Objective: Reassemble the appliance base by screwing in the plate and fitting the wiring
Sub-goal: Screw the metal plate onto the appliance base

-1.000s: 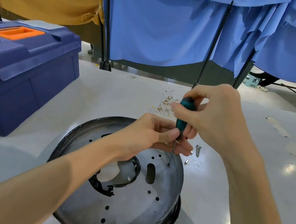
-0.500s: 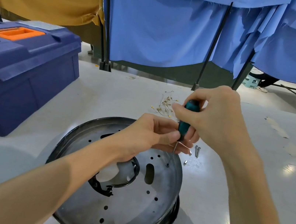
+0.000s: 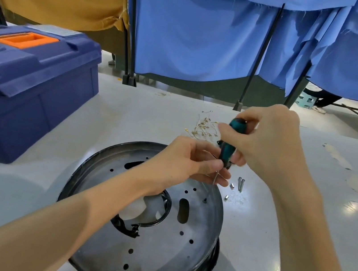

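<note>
The near-upright screwdriver [image 3: 230, 143] is clenched by the right hand [image 3: 265, 144], its shaft pinched by the left hand [image 3: 183, 161]; the screw [image 3: 205, 201] in the plate [image 3: 155, 248] lies just below its tip, right of centre

The right hand [image 3: 263, 146] is raised over the far-right edge of the round grey metal plate [image 3: 155, 248], fingers curled round the handle of a teal-handled screwdriver [image 3: 231, 141] held almost upright. The left hand [image 3: 183, 161], over the plate's far side, pinches the tool's thin shaft between thumb and fingertips. The bare left forearm [image 3: 80, 220] crosses the plate's near-left part; the right forearm [image 3: 310, 249] lies beyond its right rim.
</note>
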